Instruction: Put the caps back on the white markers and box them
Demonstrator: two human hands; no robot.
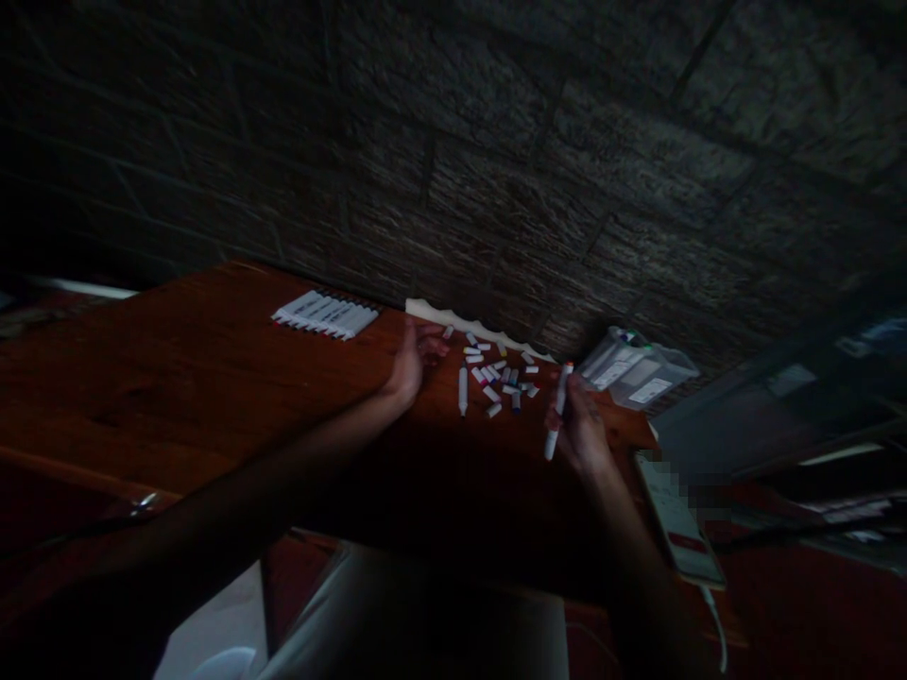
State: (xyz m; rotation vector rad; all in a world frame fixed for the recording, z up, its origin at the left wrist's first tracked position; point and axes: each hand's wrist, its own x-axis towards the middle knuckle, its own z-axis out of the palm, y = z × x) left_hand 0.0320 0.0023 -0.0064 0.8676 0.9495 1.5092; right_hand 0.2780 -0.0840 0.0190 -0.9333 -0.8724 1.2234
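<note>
My right hand [581, 425] is closed around a white marker [557, 412] with a red tip, held upright over the brown wooden table [213, 397]. My left hand [413, 359] rests on the table with its fingers curled, beside a scatter of several small marker caps [500, 376]. Whether it holds anything is unclear. One whole white marker [463, 389] lies just right of that hand.
A row of several white markers [326, 314] lies at the table's back left. A clear plastic box [634, 370] stands at the back right. A phone [676, 518] with a cable lies at the right edge. A dark stone wall rises behind.
</note>
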